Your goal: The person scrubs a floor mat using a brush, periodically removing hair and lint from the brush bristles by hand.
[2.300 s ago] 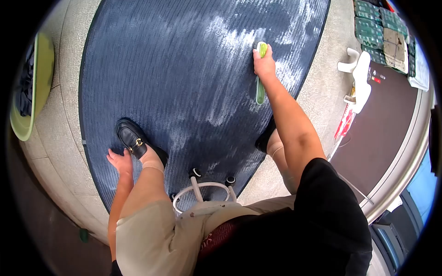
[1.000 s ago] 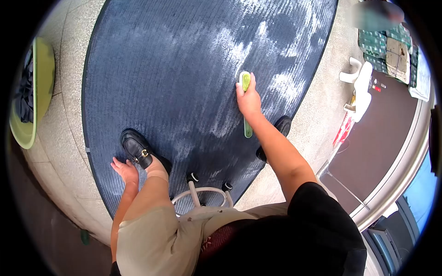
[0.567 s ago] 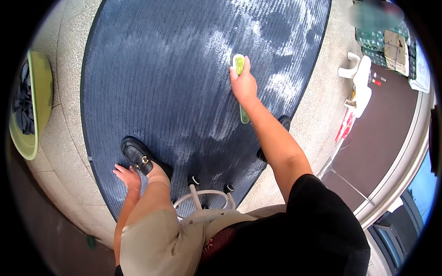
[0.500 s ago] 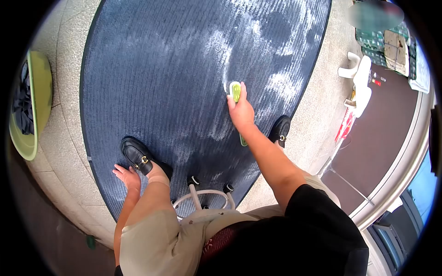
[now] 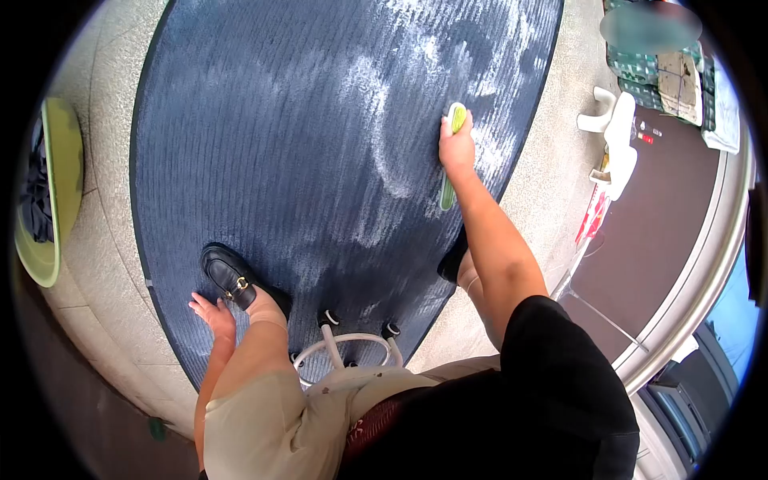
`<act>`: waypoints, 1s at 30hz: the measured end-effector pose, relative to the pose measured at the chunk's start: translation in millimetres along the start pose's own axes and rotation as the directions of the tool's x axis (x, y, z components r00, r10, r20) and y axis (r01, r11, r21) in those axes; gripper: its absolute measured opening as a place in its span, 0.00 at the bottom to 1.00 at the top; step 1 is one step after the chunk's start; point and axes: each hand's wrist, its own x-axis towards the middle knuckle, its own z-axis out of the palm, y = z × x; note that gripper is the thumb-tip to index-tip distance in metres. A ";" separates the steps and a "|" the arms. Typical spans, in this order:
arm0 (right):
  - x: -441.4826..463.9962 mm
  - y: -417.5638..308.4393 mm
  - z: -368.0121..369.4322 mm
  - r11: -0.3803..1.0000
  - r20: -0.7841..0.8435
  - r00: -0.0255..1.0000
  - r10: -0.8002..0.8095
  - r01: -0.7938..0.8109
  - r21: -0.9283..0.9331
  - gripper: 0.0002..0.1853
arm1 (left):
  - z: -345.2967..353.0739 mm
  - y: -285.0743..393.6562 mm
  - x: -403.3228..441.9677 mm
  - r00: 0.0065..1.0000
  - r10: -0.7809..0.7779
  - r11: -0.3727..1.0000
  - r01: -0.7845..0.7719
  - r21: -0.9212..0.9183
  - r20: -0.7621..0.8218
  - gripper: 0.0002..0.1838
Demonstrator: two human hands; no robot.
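My right hand (image 5: 458, 152) is closed around a green and white scrub brush (image 5: 446, 194), its head end showing past my fingers and its handle below my wrist. The brush is against a ribbed dark blue mat (image 5: 240, 144), among streaks of white foam (image 5: 428, 56). Whether its bristles touch the mat is hidden. Down at the left, my left hand (image 5: 214, 316) has its fingers apart and holds nothing, beside my black loafer (image 5: 230, 274) on the mat.
A wheeled stool base (image 5: 332, 348) stands beneath me. At the left is a green basin (image 5: 68, 160) with dark cloth (image 5: 38, 192) inside. White plastic pieces (image 5: 620, 124) and green patterned bundles (image 5: 640, 68) lie at the right, near a curved metal rail (image 5: 680, 336).
My right hand has carried the brush up and to the right. A curved trail of foam shows where it was. My left hand stays low beside the shoe; the view has shifted slightly.
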 end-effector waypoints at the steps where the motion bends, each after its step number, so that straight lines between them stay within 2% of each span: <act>1: -43.8 11.2 1.5 0.998 0.085 0.994 0.065 -0.063 -0.030 0.39 | -1.5 -1.4 -1.3 1.000 -0.014 0.999 0.014 0.034 -0.002 0.42; 4: -162.6 50.4 8.9 0.991 0.182 0.974 0.134 -0.129 -0.041 0.39 | -0.9 -12.6 2.0 1.000 0.031 1.000 -0.031 0.006 0.003 0.42; 6: -150.1 51.2 5.0 0.991 0.172 0.976 0.132 -0.123 -0.057 0.39 | -3.6 -7.3 1.6 0.999 0.028 1.000 -0.029 0.013 0.029 0.42; 7: -137.5 49.2 4.6 0.991 0.169 0.978 0.122 -0.111 -0.072 0.39 | -6.8 -7.5 2.0 0.999 0.017 1.000 -0.018 0.020 0.048 0.42; 9: -58.8 19.9 -8.1 0.986 0.060 0.990 0.128 -0.121 -0.115 0.38 | -8.1 -9.5 3.5 0.998 0.035 0.999 -0.035 0.010 0.051 0.42; 11: 24.9 9.6 -18.6 0.996 -0.005 0.997 0.080 -0.080 -0.033 0.37 | -9.3 -12.1 3.3 0.996 0.061 0.998 -0.061 -0.001 0.071 0.41; 12: 56.8 10.0 -25.4 0.994 0.020 0.996 0.088 -0.086 -0.073 0.37 | -9.9 -11.8 3.0 0.996 0.063 0.998 -0.063 -0.001 0.066 0.41; 14: 63.1 18.3 -25.6 0.996 0.016 0.998 0.060 -0.059 -0.064 0.37 | -9.2 -8.3 7.3 0.996 0.004 1.000 -0.006 0.018 0.085 0.42; 16: 3.3 32.9 -10.5 0.994 0.016 0.994 0.104 -0.105 0.035 0.37 | -1.7 -5.8 8.2 0.999 -0.011 1.000 0.010 0.013 0.053 0.43; 20: -166.6 83.4 14.7 0.969 0.102 0.964 0.247 -0.245 -0.025 0.39 | -1.9 -2.4 6.1 0.999 -0.034 0.999 0.034 0.041 0.019 0.43; 21: -190.1 94.3 16.2 0.971 0.120 0.963 0.240 -0.240 -0.011 0.39 | -0.1 -3.6 6.7 1.000 -0.022 0.999 0.022 0.037 0.012 0.43; 24: -138.5 82.2 4.6 0.974 0.087 0.971 0.221 -0.216 -0.064 0.39 | -0.2 -15.4 10.2 0.999 0.024 0.999 -0.025 0.044 0.027 0.43; 25: -98.3 72.3 0.5 0.979 0.015 0.981 0.194 -0.193 -0.060 0.38 | 1.3 -22.5 13.1 0.999 0.021 0.999 -0.022 0.049 0.030 0.43; 26: -52.3 55.3 -11.0 0.974 0.013 0.977 0.213 -0.211 -0.087 0.36 | 3.3 -29.2 15.5 0.998 0.059 0.997 -0.060 0.044 0.022 0.42; 27: -8.4 48.7 -18.4 0.987 -0.005 0.988 0.153 -0.153 -0.043 0.34 | 4.3 -33.4 15.2 0.995 0.099 0.994 -0.100 0.040 0.014 0.42; 28: 32.4 44.2 -24.5 0.995 -0.013 0.995 0.099 -0.099 -0.005 0.34 | 2.2 -29.2 11.9 0.995 0.095 0.995 -0.096 0.040 0.016 0.42; 30: 76.1 31.6 -35.0 0.984 0.061 0.983 0.174 -0.172 -0.036 0.33 | -6.4 -9.5 6.6 0.998 0.026 1.000 -0.026 0.013 0.055 0.42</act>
